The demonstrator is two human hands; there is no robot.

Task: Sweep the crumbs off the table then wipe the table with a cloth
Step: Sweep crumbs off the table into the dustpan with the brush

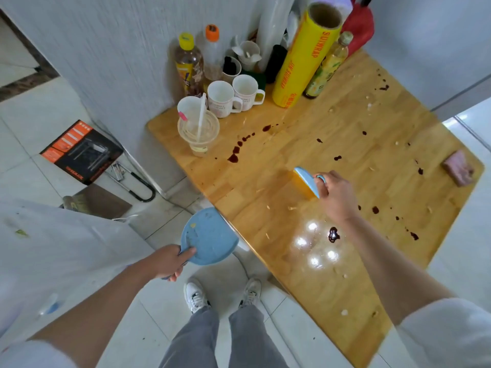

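A wooden table [305, 160] carries scattered pale crumbs [291, 208] and dark red stains [233, 158]. My right hand [335, 193] grips a small blue brush with yellow bristles [305, 181], its bristles resting on the tabletop near the middle. My left hand [170, 261] holds a blue dustpan [208, 237] by its handle, just off the table's near-left edge. The pan has a few crumbs in it. A folded pink cloth [458, 168] lies at the table's far right edge.
Along the back of the table by the wall stand mugs [223, 99], a plastic cup with a straw [198, 134], bottles [189, 65] and a yellow wrap roll [305, 57]. On the tiled floor to the left lie a black and orange box [79, 152] and a lock. My feet are beside the table.
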